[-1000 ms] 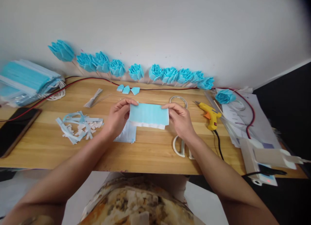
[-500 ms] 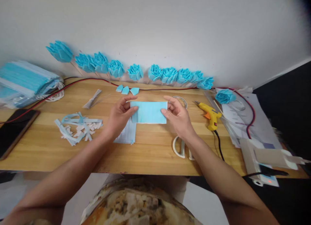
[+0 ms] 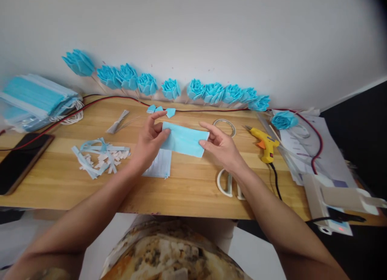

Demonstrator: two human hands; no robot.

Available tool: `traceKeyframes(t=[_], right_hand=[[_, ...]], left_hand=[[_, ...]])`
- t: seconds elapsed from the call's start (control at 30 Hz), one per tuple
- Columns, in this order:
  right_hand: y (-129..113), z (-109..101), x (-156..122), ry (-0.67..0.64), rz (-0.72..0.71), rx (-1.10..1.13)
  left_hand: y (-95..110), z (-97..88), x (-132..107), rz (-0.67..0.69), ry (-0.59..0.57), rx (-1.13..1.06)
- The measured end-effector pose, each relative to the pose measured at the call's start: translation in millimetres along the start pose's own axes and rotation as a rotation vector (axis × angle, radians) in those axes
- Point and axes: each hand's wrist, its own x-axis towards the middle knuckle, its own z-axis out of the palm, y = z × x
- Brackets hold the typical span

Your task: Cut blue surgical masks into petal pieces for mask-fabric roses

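Note:
Both my hands hold a folded light-blue mask sheet (image 3: pixel 185 139) just above the wooden desk (image 3: pixel 187 183). My left hand (image 3: pixel 148 141) pinches its left end, thumb on top and forefinger stretched out above. My right hand (image 3: pixel 223 146) pinches its right end between thumb and fingers. More blue-white sheets (image 3: pixel 159 166) lie flat on the desk under my left hand. White-handled scissors (image 3: pixel 229 184) lie below my right wrist. Three small folded blue petals (image 3: pixel 160 109) sit just beyond the sheet.
Several blue fabric roses (image 3: pixel 208 92) line the wall. At left are a stack of masks (image 3: pixel 33 98), a black phone (image 3: pixel 21 161), cut scraps (image 3: pixel 101 157) and thin strips (image 3: pixel 117 122). At right are a tape ring (image 3: pixel 225 124), a yellow glue gun (image 3: pixel 264 141), papers and a power strip (image 3: pixel 332 199).
The sheet's white lower flap, visible a second ago, has been folded in, leaving a narrower blue band. The sheet now tilts down to the right, and my left forefinger has lifted.

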Motion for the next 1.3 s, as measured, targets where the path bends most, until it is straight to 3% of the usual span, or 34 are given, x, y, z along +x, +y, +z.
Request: traceKeyframes(t=[0.1,0.23,0.33,0.43,0.53,0.73,0.87,0.93,1.03,1.13,1.23,1.3], right_hand=[[-8,-10,-1,-0.176,-0.017,-0.125],[-31,-12,-2,-0.183,-0.154,-0.194],[-46,-1,2,-0.218,-0.189,-0.251],[-55,11,10,-0.192,-0.159,-0.298],[-58,16,16,-0.072,-0.118,-0.181],[-49,23,17,0.145,-0.051,0.206],[-39,18,15,0.091,0.023,0.241],[-38,9,13,0.048,-0.033,0.140],[-45,-2,9,-0.004,-0.188,-0.093],[-52,-2,5,-0.082,-0.227,-0.254],[-50,6,3,-0.086,-0.177,-0.269],[-45,8,5,0.001,-0.179,-0.245]], left_hand=[[4,1.5,-2,-0.023,-0.101,-0.019],[11,7.7,-6,-0.064,-0.285,0.005],[15,13.0,-8,-0.005,-0.361,0.088],[19,15.3,-8,0.045,-0.335,0.181],[24,15.2,-4,0.022,-0.241,0.129],[29,22.5,-2,-0.234,-0.171,-0.033],[24,25.8,-1,-0.342,-0.112,-0.051],[23,25.1,-1,-0.337,-0.151,0.010],[22,24.4,-3,-0.301,-0.326,0.177],[22,26.5,-8,-0.273,-0.473,0.304],[20,28.0,-11,-0.267,-0.506,0.328],[18,26.4,-12,-0.253,-0.481,0.352]])
